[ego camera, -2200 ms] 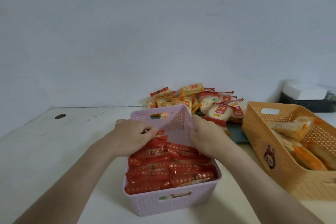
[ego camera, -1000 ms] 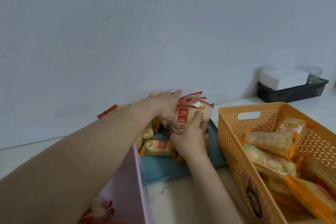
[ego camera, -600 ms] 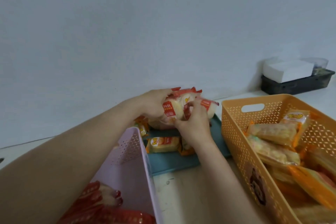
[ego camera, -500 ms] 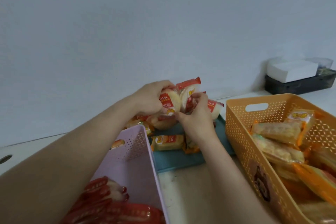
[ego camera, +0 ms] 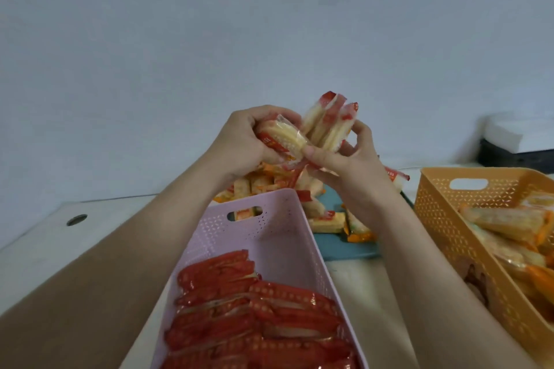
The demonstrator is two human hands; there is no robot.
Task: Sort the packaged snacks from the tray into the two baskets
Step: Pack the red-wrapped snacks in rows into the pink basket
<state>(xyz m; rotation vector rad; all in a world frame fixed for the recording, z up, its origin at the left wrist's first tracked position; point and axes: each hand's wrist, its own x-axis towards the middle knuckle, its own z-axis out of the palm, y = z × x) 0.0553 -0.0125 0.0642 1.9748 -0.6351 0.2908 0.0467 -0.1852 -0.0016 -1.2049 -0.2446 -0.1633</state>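
Both hands are up in the air, over the far end of the pink basket (ego camera: 269, 220). The left hand (ego camera: 244, 141) has its fingers curled round one pack (ego camera: 283, 139): clear wrap w/ a red label, pale cake inside, lying on a slant. The right hand (ego camera: 344, 160) pinches a bunch (ego camera: 329, 123) of approx. three or four packs of the same sort, stood on edge w/ red tips up, thumb on the near side and fingers behind. Pack and bunch touch, and the right thumb tip is against the end of the pack.

The pink basket sits near me, btw. the two forearms. Rows of red packs (ego camera: 254, 308) stand on edge in its near part. The orange basket (ego camera: 440, 213) is at the right and holds yellow-orange snacks (ego camera: 506, 223) lying loose.

The tray (ego camera: 338, 247), teal, lies on the counter (ego camera: 42, 252) behind the pink basket and left of the orange one. A pile (ego camera: 263, 186) of mixed snacks is heaped on it under the hands, a bit showing through the pink basket's handle slot. A few flat ones (ego camera: 326, 220) lie nearer the tray's front.

The counter is pale, w/ a round hole (ego camera: 77, 219) at the left. Far right, by the wall (ego camera: 269, 24), there's a black box (ego camera: 509, 157) w/ something white on top; can't tell what.
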